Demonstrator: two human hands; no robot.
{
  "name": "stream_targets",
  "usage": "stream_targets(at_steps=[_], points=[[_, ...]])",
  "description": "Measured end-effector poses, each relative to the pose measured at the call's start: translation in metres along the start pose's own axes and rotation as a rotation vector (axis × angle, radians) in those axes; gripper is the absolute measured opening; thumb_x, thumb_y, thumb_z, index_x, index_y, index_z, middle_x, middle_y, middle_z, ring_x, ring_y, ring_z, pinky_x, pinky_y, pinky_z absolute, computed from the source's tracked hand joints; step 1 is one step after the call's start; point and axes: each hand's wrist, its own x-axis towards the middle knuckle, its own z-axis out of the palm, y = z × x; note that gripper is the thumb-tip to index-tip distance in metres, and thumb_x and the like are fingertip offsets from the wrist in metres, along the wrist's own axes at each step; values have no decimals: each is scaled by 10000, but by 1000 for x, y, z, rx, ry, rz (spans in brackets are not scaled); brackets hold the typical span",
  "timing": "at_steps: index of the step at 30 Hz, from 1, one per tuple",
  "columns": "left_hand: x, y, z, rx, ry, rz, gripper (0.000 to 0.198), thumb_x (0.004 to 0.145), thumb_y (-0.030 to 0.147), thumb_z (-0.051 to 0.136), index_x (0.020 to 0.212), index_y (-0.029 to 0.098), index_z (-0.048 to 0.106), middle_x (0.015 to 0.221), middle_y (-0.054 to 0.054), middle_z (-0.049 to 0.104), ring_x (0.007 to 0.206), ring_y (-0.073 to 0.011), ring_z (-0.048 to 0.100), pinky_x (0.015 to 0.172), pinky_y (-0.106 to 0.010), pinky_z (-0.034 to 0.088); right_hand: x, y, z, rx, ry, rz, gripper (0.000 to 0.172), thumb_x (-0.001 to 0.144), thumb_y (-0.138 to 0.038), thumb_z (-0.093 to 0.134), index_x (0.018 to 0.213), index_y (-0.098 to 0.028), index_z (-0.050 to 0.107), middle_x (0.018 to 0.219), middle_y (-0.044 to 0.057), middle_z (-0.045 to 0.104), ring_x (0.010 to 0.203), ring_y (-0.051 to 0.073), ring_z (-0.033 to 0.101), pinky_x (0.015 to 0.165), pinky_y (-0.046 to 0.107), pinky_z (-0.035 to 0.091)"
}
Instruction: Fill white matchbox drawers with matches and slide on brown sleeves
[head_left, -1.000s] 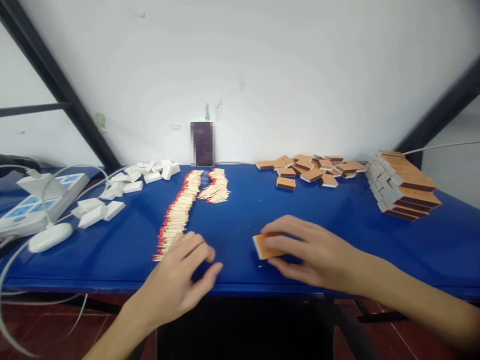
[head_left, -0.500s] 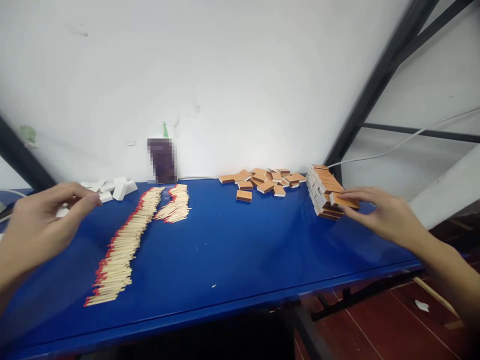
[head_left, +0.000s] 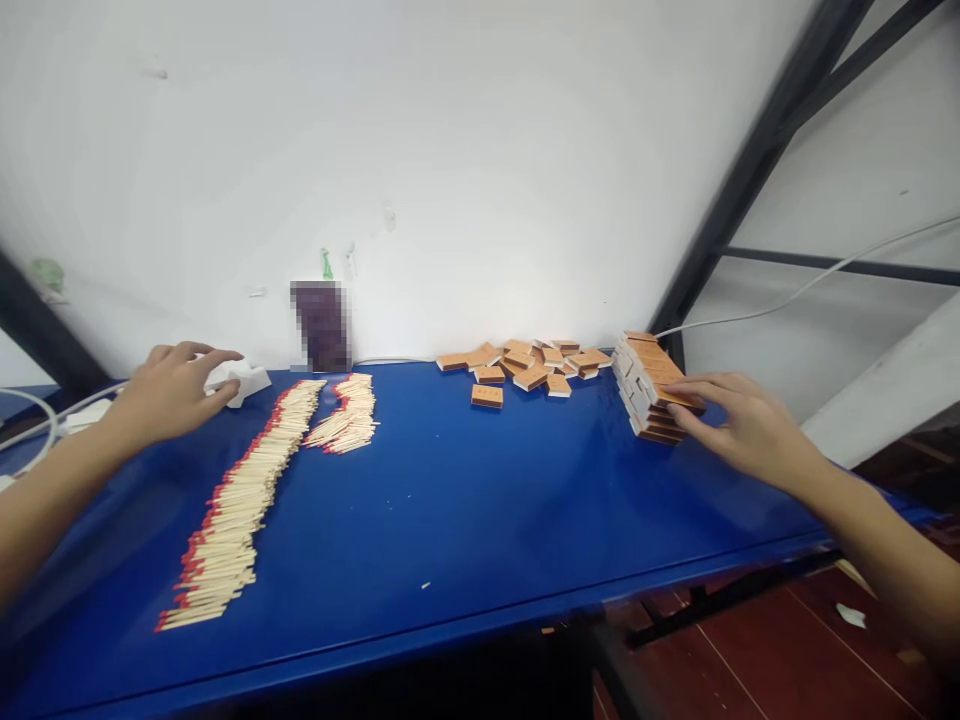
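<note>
My left hand [head_left: 176,392] reaches over the back left of the table, its thumb and fingers apart with nothing between them. Just beyond its fingertips lie white matchbox trays [head_left: 253,380], partly covered by the hand. At the right, my right hand [head_left: 750,425] has thumb and fingers around a matchbox [head_left: 670,394] at the front of the stack of matchboxes [head_left: 646,352]. That box lies level with the stack's top; the fingers hide part of it. The stacked boxes have orange faces and white ends.
A long row of red-tipped matches [head_left: 238,500] runs along the left, with a shorter match pile [head_left: 349,415] beside it. Loose orange matchboxes [head_left: 531,376] lie by the wall. A pixelated dark object [head_left: 324,325] stands against the wall. The blue table [head_left: 465,500] has a front edge.
My left hand has moved right and away from me to the white trays, its fingers spreading. My right hand has shifted slightly left, and its matchbox now sits further in on the stack.
</note>
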Motion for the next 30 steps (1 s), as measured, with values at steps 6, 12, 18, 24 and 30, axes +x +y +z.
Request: stream_targets(at_steps=[6, 12, 18, 24, 30], points=[[-4, 5, 23, 96, -143, 64, 426, 988, 309, 456, 1368, 142, 552, 1277, -131, 538, 1186, -322, 433, 1022, -500, 356, 3, -18, -10, -17, 149, -69, 209, 934, -298, 546, 1020, -172, 688, 995, 152, 720, 922, 268, 665, 863, 407, 534], [-6, 0, 40, 76, -142, 88, 348, 947, 229, 510, 1261, 135, 628, 1224, -108, 543, 1095, -274, 475, 1014, -463, 376, 26, -80, -7, 228, 151, -223, 163, 888, -138, 618, 1020, -219, 664, 979, 96, 710, 890, 197, 679, 815, 321, 552], [-5, 1, 51, -34, -41, 100, 294, 918, 212, 468, 1089, 148, 698, 1063, -90, 555, 918, -228, 550, 939, -402, 451, 76, -133, 33, 335, -156, -368, 250, 934, -228, 519, 1132, -207, 670, 1165, 120, 678, 1065, 252, 666, 910, 423, 558], [-6, 10, 47, -160, 122, 71, 283, 906, 228, 440, 969, 176, 711, 1038, -90, 578, 911, -210, 585, 893, -347, 485, 105, -154, 86, 364, -411, -369, 400, 954, -318, 468, 1303, -186, 613, 1376, 159, 588, 1213, 296, 613, 996, 477, 529], [-12, 20, 13, -287, 343, -12, 204, 897, 240, 502, 990, 172, 670, 943, -68, 606, 887, -204, 597, 861, -346, 486, 91, -162, 94, 332, -317, -411, 380, 966, -316, 437, 1263, -193, 641, 1262, 134, 666, 1199, 299, 613, 955, 467, 528]])
